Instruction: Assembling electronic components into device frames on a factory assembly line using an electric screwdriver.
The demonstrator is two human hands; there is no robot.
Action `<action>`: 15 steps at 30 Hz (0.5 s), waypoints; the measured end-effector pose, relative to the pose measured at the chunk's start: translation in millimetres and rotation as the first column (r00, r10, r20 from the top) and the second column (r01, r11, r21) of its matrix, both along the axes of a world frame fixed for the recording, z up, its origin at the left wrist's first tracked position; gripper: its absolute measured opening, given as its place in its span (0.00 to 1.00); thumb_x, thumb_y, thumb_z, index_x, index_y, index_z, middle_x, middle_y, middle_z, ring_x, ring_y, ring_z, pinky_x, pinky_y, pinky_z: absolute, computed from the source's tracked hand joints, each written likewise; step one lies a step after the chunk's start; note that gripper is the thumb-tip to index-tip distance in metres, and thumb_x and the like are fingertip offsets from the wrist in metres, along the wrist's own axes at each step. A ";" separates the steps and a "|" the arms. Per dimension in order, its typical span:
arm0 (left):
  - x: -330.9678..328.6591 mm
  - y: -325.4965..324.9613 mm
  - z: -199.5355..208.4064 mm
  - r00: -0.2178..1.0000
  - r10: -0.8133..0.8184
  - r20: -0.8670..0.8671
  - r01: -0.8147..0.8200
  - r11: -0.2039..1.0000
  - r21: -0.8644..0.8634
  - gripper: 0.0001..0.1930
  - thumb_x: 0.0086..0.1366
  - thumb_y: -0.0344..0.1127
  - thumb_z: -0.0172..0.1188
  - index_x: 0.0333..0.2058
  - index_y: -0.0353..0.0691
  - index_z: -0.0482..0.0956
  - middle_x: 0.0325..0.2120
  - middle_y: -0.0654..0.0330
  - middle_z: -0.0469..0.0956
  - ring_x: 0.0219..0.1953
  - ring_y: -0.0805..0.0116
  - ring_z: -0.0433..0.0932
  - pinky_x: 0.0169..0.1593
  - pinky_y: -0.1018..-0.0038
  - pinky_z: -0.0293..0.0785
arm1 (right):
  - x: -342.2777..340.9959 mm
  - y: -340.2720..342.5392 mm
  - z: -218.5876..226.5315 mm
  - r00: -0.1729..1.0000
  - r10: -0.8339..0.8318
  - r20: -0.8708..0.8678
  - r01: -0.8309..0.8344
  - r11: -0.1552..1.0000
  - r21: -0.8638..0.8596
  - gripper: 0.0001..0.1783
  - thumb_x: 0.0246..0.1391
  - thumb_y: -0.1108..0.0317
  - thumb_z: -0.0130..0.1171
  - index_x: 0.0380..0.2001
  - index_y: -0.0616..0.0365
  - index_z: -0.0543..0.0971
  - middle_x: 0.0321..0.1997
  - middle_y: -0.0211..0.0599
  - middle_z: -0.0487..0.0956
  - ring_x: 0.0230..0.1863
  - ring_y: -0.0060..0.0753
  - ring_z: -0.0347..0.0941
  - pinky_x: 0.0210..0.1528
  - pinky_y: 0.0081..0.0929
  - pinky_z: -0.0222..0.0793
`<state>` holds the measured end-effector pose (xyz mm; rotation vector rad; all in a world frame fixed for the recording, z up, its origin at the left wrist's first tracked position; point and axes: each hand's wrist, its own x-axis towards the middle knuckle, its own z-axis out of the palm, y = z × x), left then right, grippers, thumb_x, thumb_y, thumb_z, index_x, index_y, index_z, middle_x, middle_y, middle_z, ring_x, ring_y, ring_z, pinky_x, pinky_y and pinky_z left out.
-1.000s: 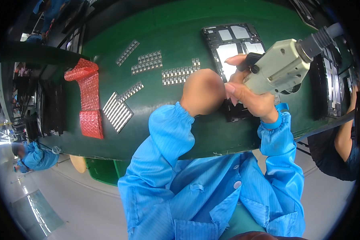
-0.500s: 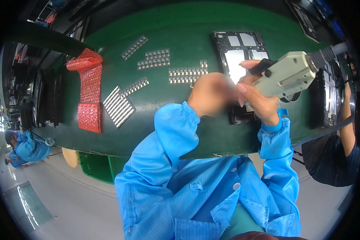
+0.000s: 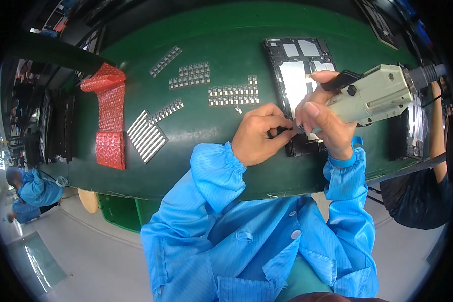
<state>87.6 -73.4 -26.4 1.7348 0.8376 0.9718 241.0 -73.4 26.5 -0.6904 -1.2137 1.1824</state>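
My right hand [image 3: 327,113] is closed around a pale grey-green electric screwdriver [image 3: 375,95], with a black lever on top and a cable off its right end; its tip is hidden by my fingers. Under it lies a flat black-framed electronic panel [image 3: 292,75] with silver plates. My left hand [image 3: 261,133] pinches at the panel's lower left edge, close to my right fingertips. Whatever is between its thumb and finger is too small to make out. Left of the panel are sheets of small metallic pieces [image 3: 233,94], with one loose piece [image 3: 238,109] near my left hand.
More sheets of small pieces [image 3: 190,75] lie farther left, beside a white-striped sheet [image 3: 147,137] and red bubble wrap [image 3: 110,116]. Another black panel [image 3: 414,118] lies at the right, near another person's arm [image 3: 438,126]. Dark panels [image 3: 58,123] stand at the far left.
My left hand has come down and slightly left, from a blurred spot to the panel's lower left edge. The screwdriver has shifted a little to the right in my right hand.
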 end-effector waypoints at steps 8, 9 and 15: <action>2.4 2.2 1.8 1.000 0.015 0.004 -0.015 1.000 -0.017 0.07 0.46 0.24 0.63 0.28 0.34 0.80 0.22 0.59 0.72 0.19 0.73 0.70 0.22 0.77 0.67 | 4.0 2.0 -0.8 0.999 -0.003 0.034 0.002 1.000 0.031 0.23 0.46 0.79 0.58 0.47 0.67 0.65 0.15 0.30 0.70 0.17 0.19 0.67 0.20 0.17 0.63; 2.6 2.6 1.6 1.000 0.015 0.004 -0.014 1.000 -0.017 0.07 0.46 0.24 0.63 0.28 0.34 0.80 0.22 0.59 0.72 0.19 0.73 0.70 0.22 0.77 0.67 | 4.4 2.4 -1.1 0.999 -0.003 0.043 0.001 0.999 0.038 0.23 0.46 0.79 0.58 0.47 0.67 0.65 0.15 0.30 0.70 0.17 0.19 0.67 0.19 0.16 0.62; 2.0 1.0 0.5 0.999 0.037 -0.006 -0.037 0.999 -0.028 0.09 0.44 0.24 0.65 0.28 0.35 0.80 0.21 0.59 0.71 0.18 0.73 0.69 0.21 0.77 0.66 | 2.6 -1.0 -2.4 0.999 -0.014 0.037 0.013 1.000 0.017 0.23 0.46 0.79 0.58 0.47 0.67 0.66 0.14 0.29 0.70 0.16 0.18 0.66 0.19 0.15 0.61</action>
